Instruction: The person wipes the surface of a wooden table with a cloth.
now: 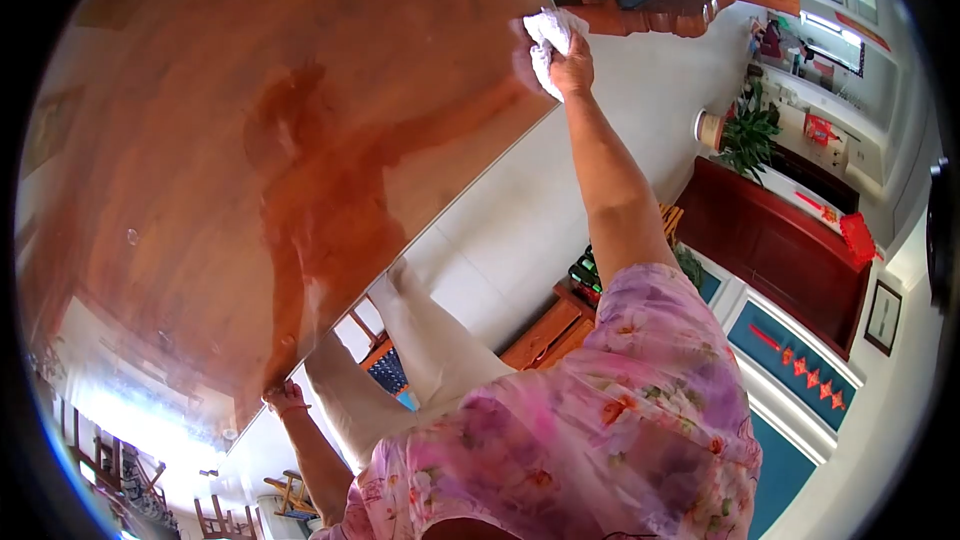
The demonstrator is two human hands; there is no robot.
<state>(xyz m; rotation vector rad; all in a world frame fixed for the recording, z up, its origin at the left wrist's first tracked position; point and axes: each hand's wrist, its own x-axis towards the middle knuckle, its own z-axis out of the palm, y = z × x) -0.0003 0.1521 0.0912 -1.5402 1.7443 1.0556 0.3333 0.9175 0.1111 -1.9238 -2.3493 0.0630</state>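
Observation:
A white cloth [549,40] is bunched in my right hand [573,68], whose fingers are closed around it. This hand is at the far right edge of a glossy reddish-brown tabletop [180,140], and the cloth touches the surface. My left hand [287,398] rests at the near left edge of the same tabletop with its fingers partly spread, and I see nothing in it. The shiny top mirrors my body and outstretched arm.
Beyond the right corner stands a carved wooden chair [670,12] with a blue cushion. A wooden stool [548,332] holding bottles is to the right. Farther off are a potted plant [750,135] and a dark red cabinet [775,240]. Chairs [110,465] stand at the lower left.

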